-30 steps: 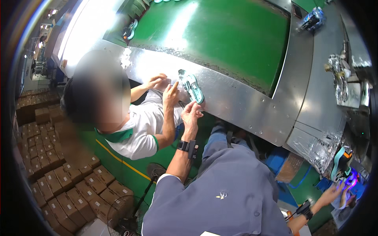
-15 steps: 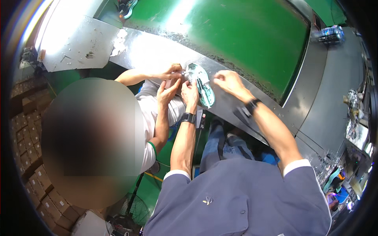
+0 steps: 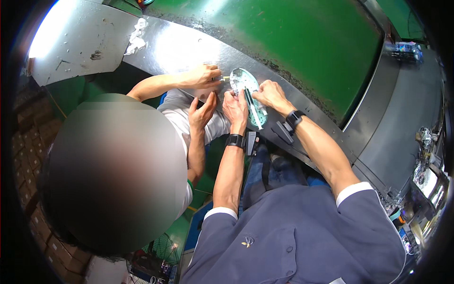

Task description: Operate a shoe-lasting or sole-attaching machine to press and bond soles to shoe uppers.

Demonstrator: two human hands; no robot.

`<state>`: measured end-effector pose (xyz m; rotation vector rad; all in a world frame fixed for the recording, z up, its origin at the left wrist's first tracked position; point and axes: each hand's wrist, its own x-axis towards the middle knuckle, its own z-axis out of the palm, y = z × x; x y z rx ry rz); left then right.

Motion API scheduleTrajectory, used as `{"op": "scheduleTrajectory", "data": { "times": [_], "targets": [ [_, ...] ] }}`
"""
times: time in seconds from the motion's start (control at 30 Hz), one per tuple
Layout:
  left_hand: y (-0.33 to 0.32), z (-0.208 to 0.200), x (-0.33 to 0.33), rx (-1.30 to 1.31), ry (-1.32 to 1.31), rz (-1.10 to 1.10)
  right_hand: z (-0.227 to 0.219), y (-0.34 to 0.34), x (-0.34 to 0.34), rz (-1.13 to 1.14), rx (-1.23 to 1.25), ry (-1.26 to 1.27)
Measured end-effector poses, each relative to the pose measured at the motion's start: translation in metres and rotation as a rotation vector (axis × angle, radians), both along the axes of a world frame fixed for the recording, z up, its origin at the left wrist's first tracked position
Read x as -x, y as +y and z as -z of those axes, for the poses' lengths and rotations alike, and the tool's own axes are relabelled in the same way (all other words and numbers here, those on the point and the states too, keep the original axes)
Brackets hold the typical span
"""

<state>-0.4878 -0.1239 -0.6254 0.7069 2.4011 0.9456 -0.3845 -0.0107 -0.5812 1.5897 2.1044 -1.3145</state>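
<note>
A mint-green oval piece like a shallow tray [image 3: 263, 120] lies on the metal ledge, with whitish bits at its far end. Across it is a slim black-and-white stick, pen-like [image 3: 256, 113]. My left hand [image 3: 235, 108] is at the tray's left side, fingers curled in against the stick; what they grip is partly hidden. On the other side my right hand [image 3: 273, 96] is closed in a pinch at the tray's right rim, and anything in it is too small to make out. Dark bands with small boxes circle both my wrists.
A co-worker sits close on my left; their far hand [image 3: 206, 76] and near hand [image 3: 202, 112] are beside the tray. Beyond the metal ledge [image 3: 182, 45] runs a green belt surface [image 3: 302, 42]. Wrapped bottles [image 3: 404, 51] stand far right; cardboard boxes [image 3: 35, 161] are stacked left.
My right hand has come in from the right to the tray's rim. The black-and-white stick now shows more plainly over the tray. The whole view has shifted slightly.
</note>
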Motion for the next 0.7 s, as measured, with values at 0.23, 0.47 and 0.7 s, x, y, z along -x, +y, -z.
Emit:
{"op": "scheduleTrajectory", "data": {
  "times": [0.23,0.47,0.7],
  "targets": [
    [-0.001,-0.003,-0.003,-0.051,-0.102,-0.042,-0.014,0.013,-0.025,-0.064,-0.024,0.085],
    [-0.007,-0.017,0.000,0.002,-0.141,-0.064,-0.019,0.019,-0.021,-0.067,0.021,0.203],
    [-0.015,-0.089,0.002,-0.421,0.249,0.138,-0.042,0.027,0.001,-0.243,0.304,0.355]
  ]
}}
